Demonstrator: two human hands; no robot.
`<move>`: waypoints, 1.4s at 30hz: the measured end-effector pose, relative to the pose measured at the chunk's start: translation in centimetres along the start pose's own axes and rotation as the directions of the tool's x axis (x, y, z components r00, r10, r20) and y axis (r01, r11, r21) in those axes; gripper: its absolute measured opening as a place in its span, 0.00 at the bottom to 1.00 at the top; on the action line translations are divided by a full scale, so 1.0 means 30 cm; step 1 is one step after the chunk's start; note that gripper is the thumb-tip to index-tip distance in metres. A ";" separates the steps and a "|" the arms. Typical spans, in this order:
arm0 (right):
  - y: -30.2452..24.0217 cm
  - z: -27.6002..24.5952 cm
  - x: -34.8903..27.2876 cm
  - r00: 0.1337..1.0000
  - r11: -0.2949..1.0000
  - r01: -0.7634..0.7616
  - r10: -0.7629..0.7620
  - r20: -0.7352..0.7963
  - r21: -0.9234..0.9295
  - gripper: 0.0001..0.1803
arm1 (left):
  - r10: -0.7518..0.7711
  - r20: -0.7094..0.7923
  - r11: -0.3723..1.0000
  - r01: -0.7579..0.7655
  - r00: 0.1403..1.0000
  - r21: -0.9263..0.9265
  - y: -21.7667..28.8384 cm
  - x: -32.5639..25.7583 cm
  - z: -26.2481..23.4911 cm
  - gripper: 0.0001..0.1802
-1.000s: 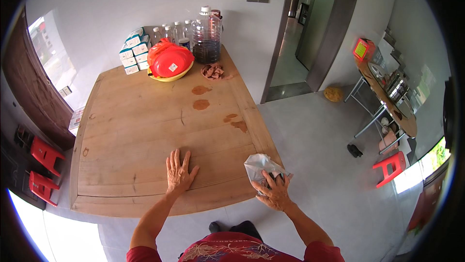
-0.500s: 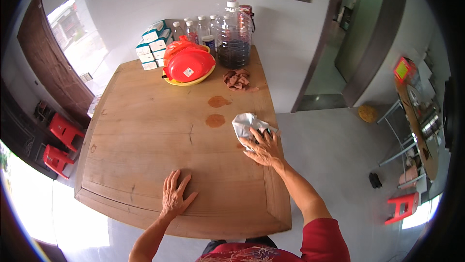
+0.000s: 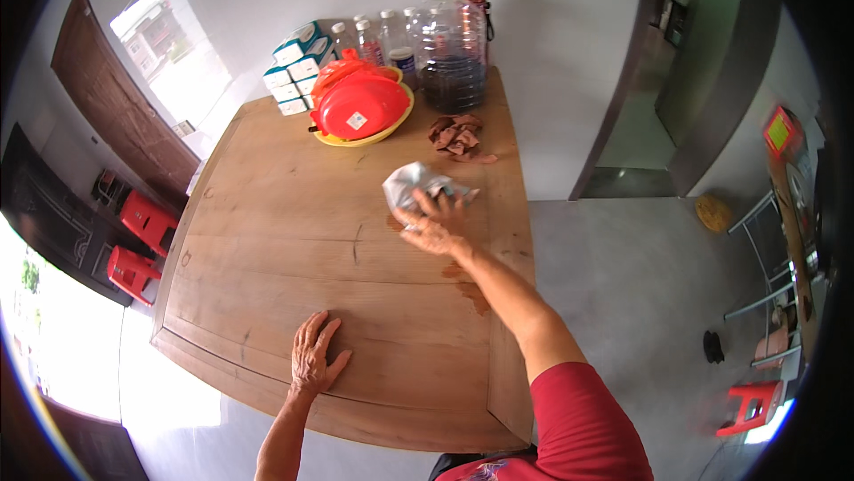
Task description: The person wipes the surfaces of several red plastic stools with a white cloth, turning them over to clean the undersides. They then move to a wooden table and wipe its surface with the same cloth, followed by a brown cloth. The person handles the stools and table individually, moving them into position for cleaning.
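Note:
My right hand (image 3: 436, 221) reaches over the far right half of the wooden table (image 3: 267, 303) and presses a crumpled whitish-grey cloth (image 3: 407, 180) against the top. Its fingers are partly spread over the cloth and slightly blurred. An orange-brown wet patch (image 3: 393, 224) shows beside the cloth, and more wet patches (image 3: 476, 297) lie along my right forearm. Near the front edge, my left hand (image 3: 313, 355) rests on the wood with its fingers stretched out, holding nothing.
Red bowl (image 3: 363, 105) and yellow basin (image 3: 391, 131) stand at the back, beside stacked boxes (image 3: 289, 89). A large bottle of dark liquid (image 3: 452, 80) and reddish-brown scraps (image 3: 455, 137) are at back right. Red stools (image 3: 133, 274) stand left on the floor.
My right hand has slid the cloth leftward and away from me, over the wet patches at mid-table. Patches that were under my right hand now show. My left hand stays on the table.

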State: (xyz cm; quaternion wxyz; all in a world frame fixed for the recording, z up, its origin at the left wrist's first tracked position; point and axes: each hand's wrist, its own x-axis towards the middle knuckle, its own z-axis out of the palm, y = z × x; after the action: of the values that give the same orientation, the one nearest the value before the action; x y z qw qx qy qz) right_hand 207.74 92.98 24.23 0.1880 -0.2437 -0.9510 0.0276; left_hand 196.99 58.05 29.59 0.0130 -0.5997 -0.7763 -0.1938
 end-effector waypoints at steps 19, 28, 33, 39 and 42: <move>-0.300 -0.420 -1.196 1.000 0.985 -0.029 0.030 -0.004 0.170 0.27 | -0.399 -0.038 0.907 0.401 0.916 0.127 0.337 -0.319 0.175 0.34; -0.310 -0.322 -1.145 0.948 0.853 -0.277 0.317 -0.017 0.443 0.32 | -0.410 -0.111 0.892 0.423 0.905 0.158 0.539 -0.310 0.260 0.40; -0.186 -0.267 -0.989 0.941 0.860 -0.309 0.337 0.002 0.406 0.33 | -0.421 -0.179 0.872 0.451 0.889 0.190 0.613 -0.309 0.273 0.41; 0.066 -0.191 -0.684 0.982 0.997 -0.081 0.079 -0.173 -0.008 0.31 | -0.427 -0.218 0.861 0.468 0.877 0.198 0.641 -0.302 0.225 0.41; 0.172 -0.166 -0.524 0.981 0.988 0.142 -0.132 -0.144 0.056 0.28 | -0.472 -0.202 0.844 0.506 0.858 0.179 0.651 -0.303 0.202 0.41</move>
State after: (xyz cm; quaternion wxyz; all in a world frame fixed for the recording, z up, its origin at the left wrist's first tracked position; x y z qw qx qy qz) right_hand 224.65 89.87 22.71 0.2635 -0.1727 -0.9486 0.0286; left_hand 219.11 55.56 27.25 0.0895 -0.3597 -0.9173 -0.1457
